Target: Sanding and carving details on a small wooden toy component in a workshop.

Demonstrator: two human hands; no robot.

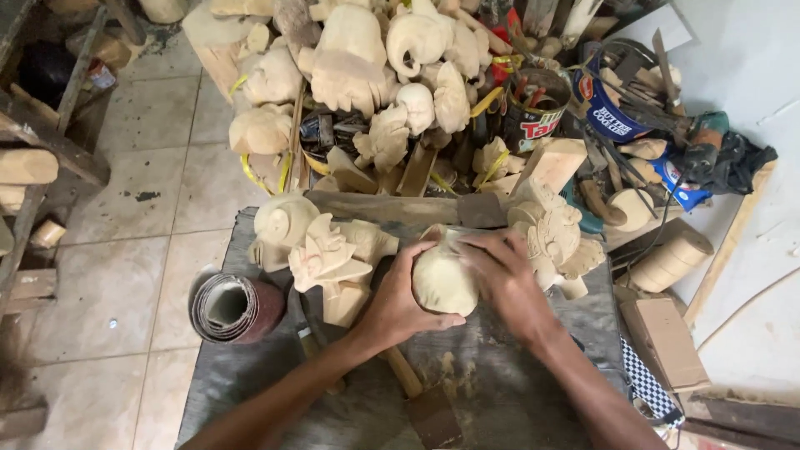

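A pale, rounded wooden carving (442,279) rests on the dark worn workboard (500,392). My left hand (397,298) cups its left side and underside. My right hand (502,273) lies over its top and right side, fingers pressed flat on the wood. Whether a scrap of sandpaper lies under the right fingers I cannot tell. Just left of my left hand stands a carved bird-like figure (332,260), and a carved head (281,227) sits beyond it. A detailed carved piece (557,240) stands right of my right hand.
A roll of sandpaper (235,308) lies at the board's left edge. A wooden-handled tool (402,372) lies under my left wrist. Several unfinished carvings (358,58) are heaped behind, with tins (533,117) of tools. A cardboard box (667,343) and wooden discs (671,254) sit right.
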